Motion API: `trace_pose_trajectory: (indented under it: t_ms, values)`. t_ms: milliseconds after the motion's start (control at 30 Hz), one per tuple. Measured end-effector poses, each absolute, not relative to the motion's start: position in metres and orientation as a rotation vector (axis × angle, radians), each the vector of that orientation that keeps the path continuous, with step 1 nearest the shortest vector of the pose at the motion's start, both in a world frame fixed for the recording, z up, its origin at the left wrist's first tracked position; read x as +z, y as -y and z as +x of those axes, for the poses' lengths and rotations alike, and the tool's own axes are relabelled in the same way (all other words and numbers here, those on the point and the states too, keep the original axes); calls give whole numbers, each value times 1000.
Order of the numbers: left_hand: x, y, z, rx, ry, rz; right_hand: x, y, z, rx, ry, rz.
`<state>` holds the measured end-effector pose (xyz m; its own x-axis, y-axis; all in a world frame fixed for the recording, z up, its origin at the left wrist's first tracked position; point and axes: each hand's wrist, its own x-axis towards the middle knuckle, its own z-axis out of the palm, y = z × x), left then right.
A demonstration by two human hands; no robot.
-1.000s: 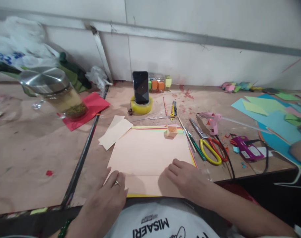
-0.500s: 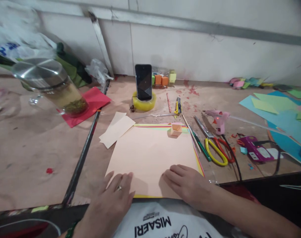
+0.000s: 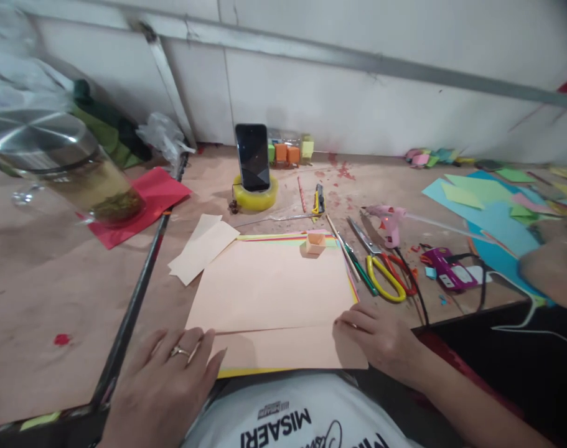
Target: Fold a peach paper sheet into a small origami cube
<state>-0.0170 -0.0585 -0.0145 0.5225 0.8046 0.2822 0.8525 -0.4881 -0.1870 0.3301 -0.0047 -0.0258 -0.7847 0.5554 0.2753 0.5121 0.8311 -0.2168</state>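
A stack of coloured paper with a peach sheet (image 3: 269, 286) on top lies in front of me. Along its near edge runs a peach paper band (image 3: 283, 350), marked off by a line; whether it is a fold or a separate strip I cannot tell. My left hand (image 3: 171, 373), wearing a ring, rests its stretched fingers on the band's left end, thumb apart. At the right end, my right hand (image 3: 381, 339) has its fingers bent together on the paper, thumb hidden. A small open peach paper box (image 3: 315, 243) sits at the stack's far right.
Scissors (image 3: 383, 274), a pink glue gun (image 3: 389, 224) and a purple power strip (image 3: 446, 267) lie to the right. Another person's hand (image 3: 554, 267) is at the far right. A phone (image 3: 253, 157) stands in a tape roll (image 3: 259, 198). A glass tea jar (image 3: 87, 180) stands left.
A line across the near part of the peach paper now shows. My hands have moved apart toward its two ends. The view has shifted right, bringing another person's hand further in.
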Motion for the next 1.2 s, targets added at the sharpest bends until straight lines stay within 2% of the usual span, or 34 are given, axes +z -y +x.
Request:
trace_pose_trajectory:
  t_ms: [267, 367, 500, 633, 800, 1000, 1200]
  values:
    - [-4, 60, -3, -501, 1437, -2298, -28, 5, 326, 106, 2682, -833]
    - [-3, 55, 10, -601, 1286, -2447, -22, 4, 323, 68, 2659, -848]
    - [-13, 42, 39, -406, 1280, -2768, -9, 4, 301, 15, 2539, -935]
    - [-28, 41, 50, -201, 1373, -2816, -10, 9, 260, 270, 2471, -1174]
    - [-43, 46, 44, -283, 1296, -2782, -17, 8, 227, 485, 2498, -1665]
    - [-46, 51, 27, -484, 1421, -2658, -2, -1, 252, 686, 2403, -1818]
    - [-42, 61, -7, -393, 1370, -2552, 3, -2, 284, 781, 2274, -2010]
